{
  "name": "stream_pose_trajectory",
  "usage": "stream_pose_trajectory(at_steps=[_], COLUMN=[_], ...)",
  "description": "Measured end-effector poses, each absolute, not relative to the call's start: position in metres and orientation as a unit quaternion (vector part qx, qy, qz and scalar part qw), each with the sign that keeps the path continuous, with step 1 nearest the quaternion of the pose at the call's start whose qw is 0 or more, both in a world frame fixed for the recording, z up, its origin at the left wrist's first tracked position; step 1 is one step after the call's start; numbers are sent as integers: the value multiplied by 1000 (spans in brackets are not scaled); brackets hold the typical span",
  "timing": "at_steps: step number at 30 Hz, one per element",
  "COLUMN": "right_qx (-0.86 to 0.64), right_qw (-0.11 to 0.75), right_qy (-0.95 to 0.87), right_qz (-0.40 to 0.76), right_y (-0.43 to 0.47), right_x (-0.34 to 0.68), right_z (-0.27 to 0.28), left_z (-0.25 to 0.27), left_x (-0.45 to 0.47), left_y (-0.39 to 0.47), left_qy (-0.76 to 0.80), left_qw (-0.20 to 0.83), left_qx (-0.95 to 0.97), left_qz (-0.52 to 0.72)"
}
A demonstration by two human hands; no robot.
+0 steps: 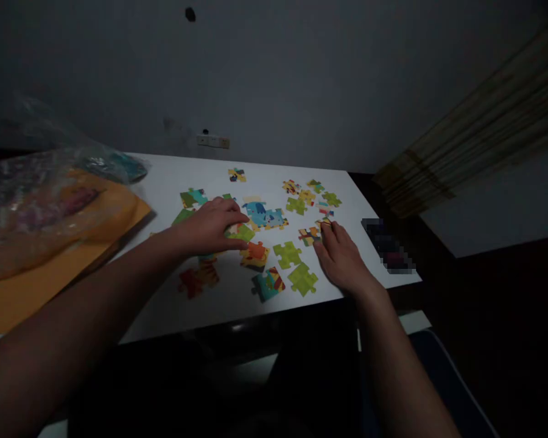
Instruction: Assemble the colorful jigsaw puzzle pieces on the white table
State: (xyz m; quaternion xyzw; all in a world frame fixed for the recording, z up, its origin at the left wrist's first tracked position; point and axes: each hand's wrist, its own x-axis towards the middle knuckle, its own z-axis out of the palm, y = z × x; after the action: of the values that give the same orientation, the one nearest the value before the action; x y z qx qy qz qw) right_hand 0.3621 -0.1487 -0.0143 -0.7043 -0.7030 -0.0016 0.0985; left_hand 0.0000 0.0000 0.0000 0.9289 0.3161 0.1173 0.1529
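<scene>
My left hand (212, 226) lies low over the puzzle pieces on the left. Its thumb and fingers are spread, partly covering a green and red puzzle piece (242, 232). Joined blue elephant puzzle pieces (258, 213) lie just beyond its fingertips. My right hand (342, 255) rests at the right of the pieces, fingers stretched forward and thumb apart. Its fingertips touch a small yellow and dark puzzle piece (322, 222), partly hidden beneath them. Left of it lies a striped puzzle piece (309, 236). Nearer me are an orange puzzle piece (256, 254) and a green puzzle piece (303, 279).
Several loose pieces lie across the white table (164, 310). A yellow envelope (114, 207) and clear plastic packaging (50, 201) cover its left end. A blurred-out dark object (388, 246) lies at the right edge. A wall with sockets (213, 141) stands behind.
</scene>
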Motion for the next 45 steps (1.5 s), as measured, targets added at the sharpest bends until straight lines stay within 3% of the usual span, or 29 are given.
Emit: stream_pose_trajectory(at_steps=[7, 12, 15, 20, 30, 45], right_qx=[-621, -668, -682, -679, -690, -687], right_qw=[54, 94, 164, 243, 252, 224], right_qy=[-781, -739, -710, -688, -678, -691], right_qz=[47, 4, -58, -80, -26, 2], right_y=[-100, -13, 11, 12, 21, 15], right_x=[370, 383, 386, 397, 398, 394], right_z=[17, 33, 21, 1, 2, 10], left_z=[10, 31, 31, 12, -10, -14], left_x=[-1, -32, -58, -68, -53, -51], left_y=[-7, 25, 49, 59, 43, 40], left_qy=[335, 560, 625, 640, 551, 547], left_qw=[166, 206, 277, 281, 89, 77], left_qx=[912, 657, 527, 565, 806, 817], left_qz=[168, 461, 505, 438, 196, 165])
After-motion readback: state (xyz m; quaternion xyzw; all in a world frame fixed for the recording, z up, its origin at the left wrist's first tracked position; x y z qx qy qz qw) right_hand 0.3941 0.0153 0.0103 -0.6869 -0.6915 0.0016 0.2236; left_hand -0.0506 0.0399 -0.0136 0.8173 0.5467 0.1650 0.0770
